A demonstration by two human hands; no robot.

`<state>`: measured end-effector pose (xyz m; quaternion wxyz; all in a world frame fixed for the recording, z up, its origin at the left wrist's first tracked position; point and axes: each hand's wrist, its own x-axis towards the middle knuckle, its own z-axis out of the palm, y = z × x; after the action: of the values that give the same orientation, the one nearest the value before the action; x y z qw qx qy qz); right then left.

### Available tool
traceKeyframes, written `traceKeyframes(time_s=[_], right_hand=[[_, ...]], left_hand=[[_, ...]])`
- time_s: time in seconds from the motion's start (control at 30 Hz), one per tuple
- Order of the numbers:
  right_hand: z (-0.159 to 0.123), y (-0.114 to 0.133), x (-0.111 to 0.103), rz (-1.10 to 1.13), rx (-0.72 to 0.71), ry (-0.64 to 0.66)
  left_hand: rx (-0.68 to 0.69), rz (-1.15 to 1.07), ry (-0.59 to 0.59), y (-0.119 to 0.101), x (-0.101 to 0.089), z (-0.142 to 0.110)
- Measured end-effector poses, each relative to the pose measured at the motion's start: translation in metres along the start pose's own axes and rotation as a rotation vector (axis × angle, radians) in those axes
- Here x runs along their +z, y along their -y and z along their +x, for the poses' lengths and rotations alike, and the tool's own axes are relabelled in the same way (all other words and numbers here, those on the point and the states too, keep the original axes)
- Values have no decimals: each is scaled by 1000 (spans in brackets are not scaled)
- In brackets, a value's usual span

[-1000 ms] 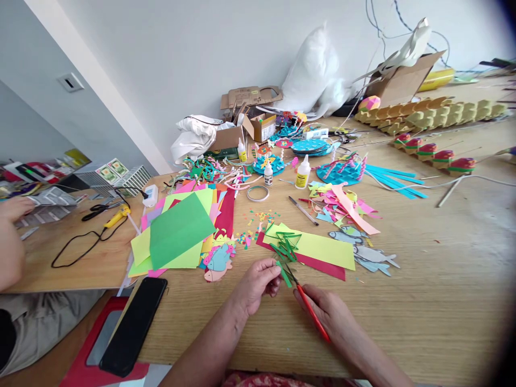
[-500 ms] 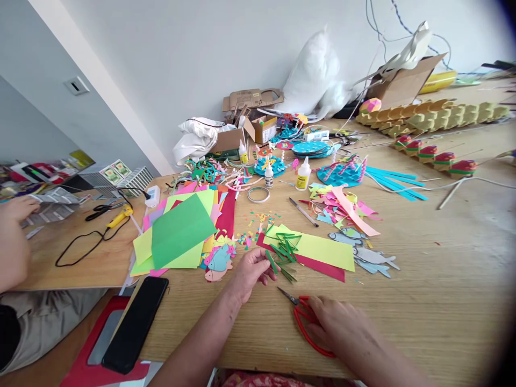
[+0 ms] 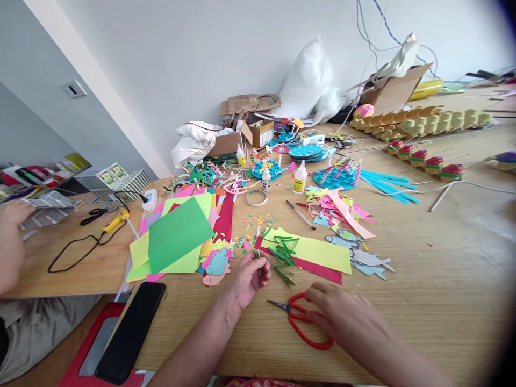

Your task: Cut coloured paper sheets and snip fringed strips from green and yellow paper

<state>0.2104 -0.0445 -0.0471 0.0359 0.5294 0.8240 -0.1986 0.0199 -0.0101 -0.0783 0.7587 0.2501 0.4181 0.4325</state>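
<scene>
My right hand (image 3: pixel 336 312) has eased open over the scissors (image 3: pixel 287 308), set down nearer me than the lime strip (image 3: pixel 322 251), while my left hand (image 3: pixel 250 274) pinches green paper (image 3: pixel 260 255) beside that strip, pausing the snipping.

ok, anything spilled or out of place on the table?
Confetti-like paper bits lie loose beside the coloured paper stack, looking spilled rather than gathered. The black phone sits right at the table's left edge and seems to jut past it, an odd spot. No damage stands out.
</scene>
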Motion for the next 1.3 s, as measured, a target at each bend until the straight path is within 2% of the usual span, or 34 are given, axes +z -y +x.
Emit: traceKeyframes(time_s=[0.1, 0.2, 0.27, 0.33, 0.63, 0.9, 1.1, 1.3], right_hand=[[17, -14, -15, -5, 2, -106], [38, -26, -24, -42, 30, -156], [52, -31, -26, -49, 30, -158], [64, -35, -26, -44, 17, -153], [98, -45, -19, -1, -56, -135], [106, -52, -15, 5, -88, -153], [105, -51, -16, 2, -130, -188], [107, -47, -11, -19, -104, -204]], left_hand=[[61, 70, -3, -8, -1, 3], [182, 406, -13, -23, -3, 10], [237, 697, -49, -33, -5, 18], [253, 862, -71, -42, -8, 27], [296, 1295, -153, -50, -15, 59], [297, 1540, -140, -45, -13, 75], [318, 1641, -120, -42, -6, 79], [310, 1689, -143, -36, -5, 82]])
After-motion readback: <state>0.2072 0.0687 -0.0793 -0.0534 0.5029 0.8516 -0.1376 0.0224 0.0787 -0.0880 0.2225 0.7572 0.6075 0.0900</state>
